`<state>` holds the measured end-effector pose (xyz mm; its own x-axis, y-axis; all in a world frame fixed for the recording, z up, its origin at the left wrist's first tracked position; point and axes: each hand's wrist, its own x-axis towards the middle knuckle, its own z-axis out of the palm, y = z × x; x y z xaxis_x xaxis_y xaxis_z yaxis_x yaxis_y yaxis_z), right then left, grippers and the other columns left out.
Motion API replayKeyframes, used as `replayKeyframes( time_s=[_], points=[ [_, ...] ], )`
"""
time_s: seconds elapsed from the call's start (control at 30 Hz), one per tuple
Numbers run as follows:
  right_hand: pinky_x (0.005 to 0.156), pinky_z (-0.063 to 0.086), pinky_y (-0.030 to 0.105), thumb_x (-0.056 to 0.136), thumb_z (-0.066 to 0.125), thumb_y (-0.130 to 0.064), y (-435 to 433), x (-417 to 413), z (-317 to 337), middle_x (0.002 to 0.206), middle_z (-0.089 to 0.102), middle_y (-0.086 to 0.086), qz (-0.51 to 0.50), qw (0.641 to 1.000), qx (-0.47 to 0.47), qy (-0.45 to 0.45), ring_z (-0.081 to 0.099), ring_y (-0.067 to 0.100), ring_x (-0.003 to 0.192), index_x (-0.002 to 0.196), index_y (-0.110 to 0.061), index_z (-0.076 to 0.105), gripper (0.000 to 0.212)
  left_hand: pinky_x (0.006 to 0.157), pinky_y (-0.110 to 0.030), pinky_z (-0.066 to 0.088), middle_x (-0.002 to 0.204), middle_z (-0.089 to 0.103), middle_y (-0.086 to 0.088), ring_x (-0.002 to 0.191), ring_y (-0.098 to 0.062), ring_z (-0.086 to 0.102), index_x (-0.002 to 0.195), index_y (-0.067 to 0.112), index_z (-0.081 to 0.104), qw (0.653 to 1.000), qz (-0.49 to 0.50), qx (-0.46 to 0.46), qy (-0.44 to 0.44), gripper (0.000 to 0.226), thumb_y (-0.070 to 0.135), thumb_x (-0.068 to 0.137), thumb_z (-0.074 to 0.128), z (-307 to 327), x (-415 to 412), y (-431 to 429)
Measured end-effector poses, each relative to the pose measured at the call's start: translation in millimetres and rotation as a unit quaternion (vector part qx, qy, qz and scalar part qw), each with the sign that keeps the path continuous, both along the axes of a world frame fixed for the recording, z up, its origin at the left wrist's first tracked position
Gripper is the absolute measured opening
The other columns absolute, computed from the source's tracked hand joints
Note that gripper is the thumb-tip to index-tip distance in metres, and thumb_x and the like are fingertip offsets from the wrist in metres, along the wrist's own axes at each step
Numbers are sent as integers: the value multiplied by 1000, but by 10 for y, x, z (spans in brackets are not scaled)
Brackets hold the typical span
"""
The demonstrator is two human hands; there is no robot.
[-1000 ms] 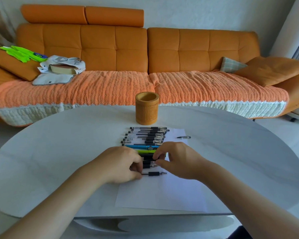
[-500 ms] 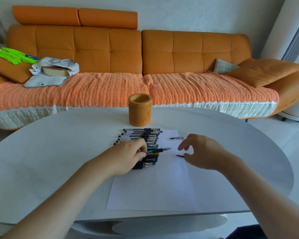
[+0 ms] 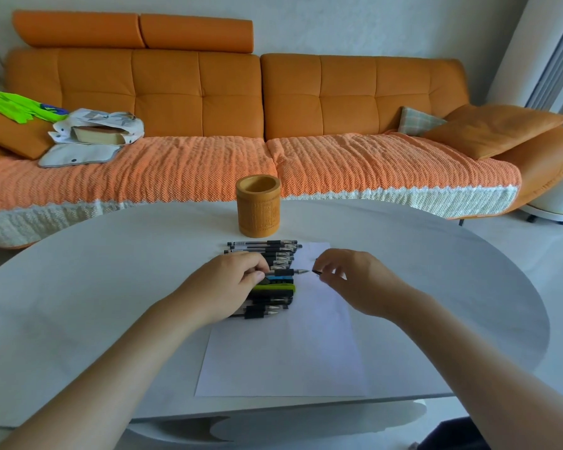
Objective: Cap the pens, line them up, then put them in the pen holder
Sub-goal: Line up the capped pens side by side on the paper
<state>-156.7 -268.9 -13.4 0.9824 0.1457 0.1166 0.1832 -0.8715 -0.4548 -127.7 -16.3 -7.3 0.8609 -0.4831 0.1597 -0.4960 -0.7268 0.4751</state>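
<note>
While its bare tip points right, the uncapped pen (image 3: 288,272) sits pinched in the fingers of the left hand (image 3: 228,287), over the row of pens (image 3: 264,243) lying side by side on the sheet of paper (image 3: 283,352). The right hand (image 3: 355,280) pinches a small dark cap (image 3: 317,271) just beside that tip, and its fingers hide most of the cap. The left hand covers the row's left ends. Behind the row, the pen holder (image 3: 258,206) stands upright on the white table (image 3: 95,287).
</note>
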Motion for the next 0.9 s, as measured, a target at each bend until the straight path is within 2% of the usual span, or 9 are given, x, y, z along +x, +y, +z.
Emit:
replayKeyframes(
  time_s=[0.17, 0.27, 0.37, 0.43, 0.53, 0.67, 0.73, 0.9],
  points=[
    [64, 41, 10, 89, 68, -24, 118, -11, 49, 86, 61, -15, 6, 997, 79, -16, 57, 5, 79, 95, -34, 67, 11, 75, -28, 46, 92, 60, 12, 85, -6, 55, 101, 30, 64, 1000, 0, -11, 0, 14, 26, 98, 51, 31, -5, 45],
    [63, 42, 9, 86, 73, -22, 182, -15, 67, 87, 61, -12, 6, 995, 98, -30, 55, 4, 75, 93, -33, 68, 14, 76, -29, 47, 94, 61, 12, 87, -6, 55, 103, 29, 64, 1000, 0, -14, -3, 14, 26, 98, 52, 39, -16, 59],
    [60, 42, 7, 82, 77, -20, 242, -17, 61, 78, 61, -15, -6, 990, 133, -35, 53, 1, 66, 85, -37, 67, 21, 75, -27, 47, 93, 60, 14, 87, -5, 56, 103, 30, 64, 1000, -4, -21, -1, 14, 27, 98, 52, 43, -21, 63],
    [58, 41, 7, 79, 80, -21, 283, -17, 40, 74, 62, -16, -11, 988, 150, -34, 52, 1, 63, 85, -36, 69, 20, 74, -25, 46, 93, 60, 14, 87, -4, 56, 102, 30, 65, 1000, -10, -26, 1, 13, 27, 97, 52, 48, -26, 67],
    [55, 40, 7, 81, 79, -23, 322, 0, 14, 69, 63, -15, -11, 984, 173, -27, 55, -2, 58, 91, -24, 75, 11, 73, -24, 45, 91, 61, 13, 86, -4, 56, 101, 31, 65, 999, -16, -36, 5, 13, 29, 97, 53, 58, -36, 77],
    [48, 41, 11, 85, 75, -26, 343, -9, -4, 62, 66, -4, -7, 983, 186, -3, 54, 4, 48, 91, -21, 77, 8, 79, -27, 49, 92, 64, 13, 88, -2, 58, 100, 32, 70, 999, -16, -45, 5, 14, 37, 94, 58, 49, -12, 96],
    [49, 44, 15, 85, 75, -23, 374, -29, -28, 68, 70, 2, 6, 979, 204, -3, 52, 5, 47, 91, -20, 78, 7, 85, -30, 49, 98, 64, 15, 93, -3, 58, 105, 31, 71, 1000, -19, -25, 4, 20, 40, 93, 58, 26, 6, 111],
    [57, 47, 26, 87, 73, -23, 468, -57, -127, 69, 67, -5, 27, 982, 179, -51, 53, 5, 54, 93, -22, 78, 8, 85, -38, 50, 97, 64, 14, 92, -4, 59, 106, 29, 73, 1000, -19, -19, -3, 21, 39, 93, 59, -2, 11, 155]
  ],
)
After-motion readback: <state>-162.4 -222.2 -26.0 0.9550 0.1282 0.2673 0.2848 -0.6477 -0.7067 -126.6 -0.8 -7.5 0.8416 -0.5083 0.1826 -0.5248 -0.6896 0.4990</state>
